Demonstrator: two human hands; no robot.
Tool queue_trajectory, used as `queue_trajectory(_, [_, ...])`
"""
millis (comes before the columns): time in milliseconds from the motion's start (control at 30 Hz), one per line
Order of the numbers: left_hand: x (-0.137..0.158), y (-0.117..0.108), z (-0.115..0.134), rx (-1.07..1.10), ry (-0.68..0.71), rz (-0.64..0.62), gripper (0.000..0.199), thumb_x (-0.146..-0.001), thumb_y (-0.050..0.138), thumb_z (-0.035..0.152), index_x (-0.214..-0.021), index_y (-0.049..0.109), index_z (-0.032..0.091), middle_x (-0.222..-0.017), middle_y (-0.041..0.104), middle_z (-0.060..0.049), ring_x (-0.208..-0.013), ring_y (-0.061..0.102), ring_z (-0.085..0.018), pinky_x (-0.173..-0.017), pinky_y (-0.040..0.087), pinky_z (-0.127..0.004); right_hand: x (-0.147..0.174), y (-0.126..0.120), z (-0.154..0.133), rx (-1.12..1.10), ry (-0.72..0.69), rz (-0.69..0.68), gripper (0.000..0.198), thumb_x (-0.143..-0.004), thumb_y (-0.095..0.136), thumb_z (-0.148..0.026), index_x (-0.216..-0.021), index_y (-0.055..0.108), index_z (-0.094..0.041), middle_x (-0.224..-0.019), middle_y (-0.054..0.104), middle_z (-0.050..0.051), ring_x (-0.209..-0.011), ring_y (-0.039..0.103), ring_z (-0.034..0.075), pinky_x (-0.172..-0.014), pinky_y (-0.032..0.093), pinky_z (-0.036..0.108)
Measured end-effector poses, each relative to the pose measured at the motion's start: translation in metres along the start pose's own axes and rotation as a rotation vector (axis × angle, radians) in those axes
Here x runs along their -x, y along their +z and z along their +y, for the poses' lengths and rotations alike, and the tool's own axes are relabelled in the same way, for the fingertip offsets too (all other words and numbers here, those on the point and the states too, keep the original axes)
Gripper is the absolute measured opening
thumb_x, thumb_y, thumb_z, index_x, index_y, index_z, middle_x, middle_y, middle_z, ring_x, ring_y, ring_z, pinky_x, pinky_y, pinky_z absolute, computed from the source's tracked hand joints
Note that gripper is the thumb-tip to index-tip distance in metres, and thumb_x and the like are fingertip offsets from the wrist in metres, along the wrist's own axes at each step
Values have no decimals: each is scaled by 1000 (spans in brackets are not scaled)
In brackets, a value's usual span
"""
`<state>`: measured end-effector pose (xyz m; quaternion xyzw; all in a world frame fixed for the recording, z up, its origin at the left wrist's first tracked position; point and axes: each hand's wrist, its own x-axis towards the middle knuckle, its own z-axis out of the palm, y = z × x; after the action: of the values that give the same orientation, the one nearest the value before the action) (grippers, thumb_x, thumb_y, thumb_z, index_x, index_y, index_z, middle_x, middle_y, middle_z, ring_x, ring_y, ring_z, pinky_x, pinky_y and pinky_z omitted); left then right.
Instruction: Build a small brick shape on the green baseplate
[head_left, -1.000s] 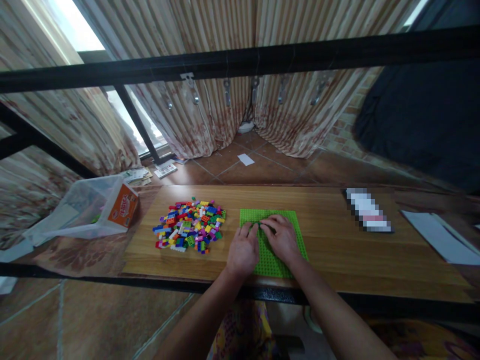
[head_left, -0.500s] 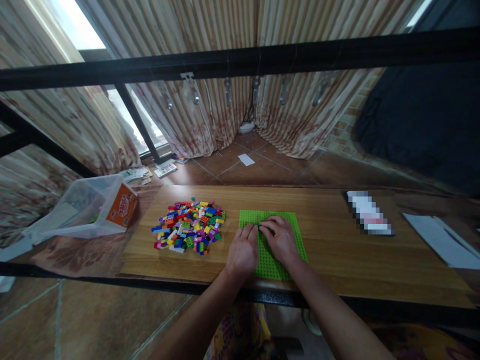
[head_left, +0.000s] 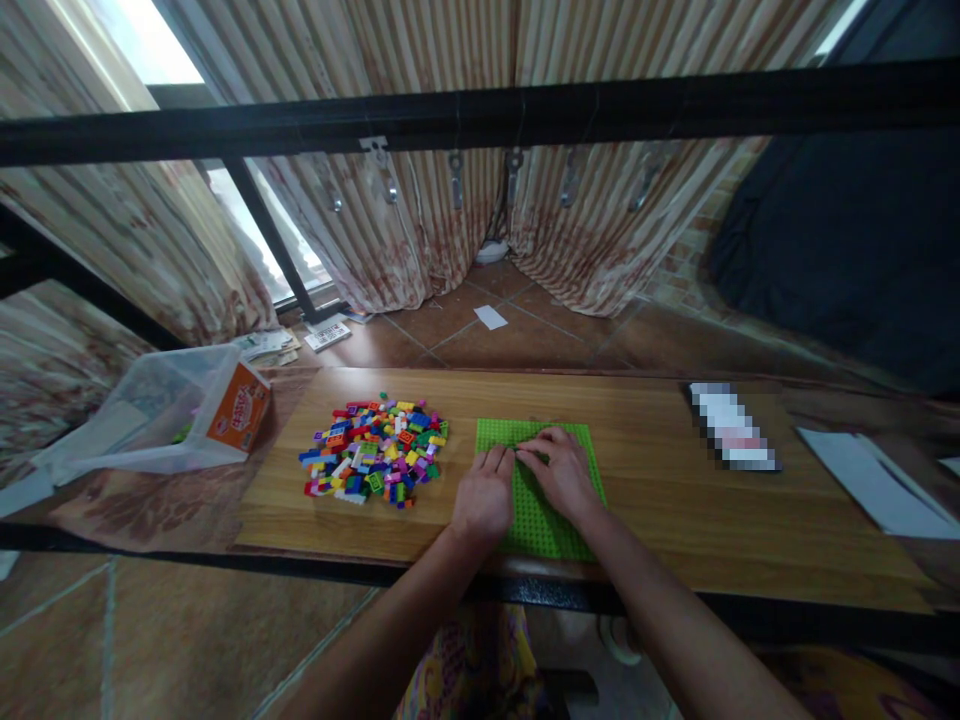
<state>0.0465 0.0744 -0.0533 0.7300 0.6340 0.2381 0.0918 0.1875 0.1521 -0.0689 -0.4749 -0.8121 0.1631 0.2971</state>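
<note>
A green studded baseplate (head_left: 551,535) lies on the wooden board in front of me. My left hand (head_left: 486,495) rests over its left side, fingers bent and pressed together. From the right, my right hand (head_left: 559,468) reaches in with thumb and forefinger pinched close to the left fingertips. Both sets of fingertips meet over the upper part of the plate. Whatever lies between them is too small and covered to make out. Left of the plate spreads a pile of loose toy bricks (head_left: 379,450) in many colours.
A clear plastic bin (head_left: 165,400) with an orange label lies on its side at the left. On the right are a blurred-out phone-like object (head_left: 731,425) and white paper (head_left: 874,485). A black rail (head_left: 480,125) with hanging hooks crosses beyond the wooden board (head_left: 667,530).
Both hands stay at nearly the same spot on the baseplate, with only slight finger movement. The whole view has shifted very slightly.
</note>
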Motion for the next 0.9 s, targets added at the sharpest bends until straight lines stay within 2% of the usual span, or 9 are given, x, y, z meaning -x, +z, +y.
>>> queue_trajectory(200, [5, 2, -3, 69, -25, 88, 42, -85, 42, 7, -125, 54, 13, -123, 60, -16, -115, 55, -26, -101, 43, -45, 6, -3, -2, 67, -30, 23, 25, -88, 54, -44, -97, 74, -31, -98, 60, 6, -91, 53, 23, -83, 42, 40])
queue_trajectory(367, [9, 3, -6, 163, -121, 197, 45, -87, 40, 7, -131, 47, 15, -123, 59, -14, -119, 52, -24, -101, 45, -43, 9, -6, 1, -3, -44, 21, 32, -92, 47, -40, -112, 68, -25, -103, 63, 7, -98, 55, 23, -87, 44, 41])
queue_trajectory(500, [9, 2, -5, 168, -137, 197, 47, -84, 42, 5, -130, 46, 16, -121, 59, -12, -116, 53, -24, -100, 46, -42, 9, -6, 1, -11, -73, 3, 30, -91, 48, -36, -110, 69, -25, -107, 63, 7, -101, 55, 23, -90, 44, 42])
queue_trajectory(700, [9, 2, -6, 161, -136, 177, 45, -85, 43, 7, -129, 47, 16, -121, 59, -11, -116, 53, -22, -101, 45, -40, 10, -1, 3, -30, -57, 15, 27, -89, 53, -40, -99, 74, -27, -106, 63, 6, -101, 56, 23, -91, 44, 42])
queue_trajectory(900, [9, 0, -4, 66, -54, 111, 43, -85, 42, 7, -126, 53, 16, -126, 57, -12, -115, 53, -22, -102, 43, -40, 6, 2, 9, -103, -11, 15, 23, -86, 57, -40, -94, 76, -27, -105, 62, 6, -99, 57, 23, -91, 45, 41])
